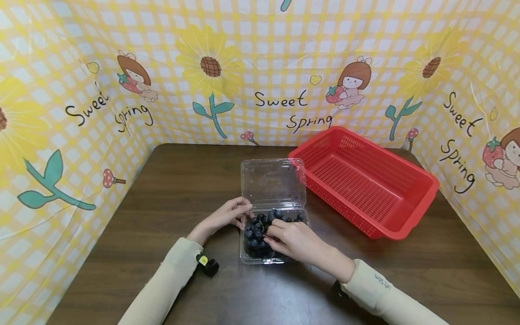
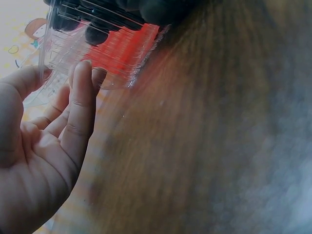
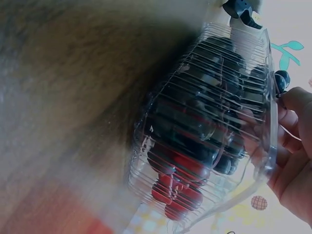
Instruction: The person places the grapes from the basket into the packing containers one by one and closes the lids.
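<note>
Dark grapes [image 1: 255, 234] on stems fill a clear plastic box [image 1: 242, 253], whose hinged lid [image 1: 273, 184] stands open at the back. My left hand [image 1: 227, 214] grips the box at its left side, thumb and fingers pinching the edge; the left wrist view shows the fingertips [image 2: 84, 73] against the clear wall. Over the box, my right hand [image 1: 295, 239] reaches in from the right with curled fingers and pinches the grapes. In the right wrist view, a grape [image 3: 281, 82] shows above the rim at the right fingertips. Part of the bunch lies hidden beneath this hand.
A red slotted plastic basket [image 1: 410, 212] stands on the brown table [image 1: 183, 176] to the right, behind the box. Its near left corner is close to the raised lid. Yellow checked cloth [image 1: 260, 67] with printed flowers hangs behind and along both sides.
</note>
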Demonstrator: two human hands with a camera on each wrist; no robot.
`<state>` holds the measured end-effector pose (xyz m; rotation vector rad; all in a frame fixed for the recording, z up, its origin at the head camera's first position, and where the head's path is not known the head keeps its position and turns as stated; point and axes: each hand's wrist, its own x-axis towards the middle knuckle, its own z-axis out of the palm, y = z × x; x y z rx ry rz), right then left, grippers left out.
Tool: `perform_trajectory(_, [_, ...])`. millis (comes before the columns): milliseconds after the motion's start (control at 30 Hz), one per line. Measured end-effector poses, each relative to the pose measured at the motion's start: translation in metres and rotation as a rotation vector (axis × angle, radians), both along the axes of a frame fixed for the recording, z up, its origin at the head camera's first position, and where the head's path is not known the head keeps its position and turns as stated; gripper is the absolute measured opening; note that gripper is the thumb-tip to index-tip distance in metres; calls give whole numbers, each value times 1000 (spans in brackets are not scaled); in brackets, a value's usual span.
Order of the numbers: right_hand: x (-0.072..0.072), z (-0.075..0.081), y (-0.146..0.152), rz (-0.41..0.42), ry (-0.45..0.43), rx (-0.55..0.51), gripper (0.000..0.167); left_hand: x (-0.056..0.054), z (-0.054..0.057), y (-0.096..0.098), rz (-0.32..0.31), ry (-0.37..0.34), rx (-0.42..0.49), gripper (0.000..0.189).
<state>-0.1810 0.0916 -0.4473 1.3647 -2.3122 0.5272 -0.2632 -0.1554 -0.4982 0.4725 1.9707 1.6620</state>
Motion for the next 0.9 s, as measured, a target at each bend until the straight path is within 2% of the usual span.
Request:
perform_trajectory(767, [2, -2, 7, 38, 18, 28, 7, -2, -3, -1, 4, -11, -3, 31])
perform_trajectory(900, [2, -3, 8, 38, 28, 30, 7, -1, 0, -1, -1, -16, -1, 27])
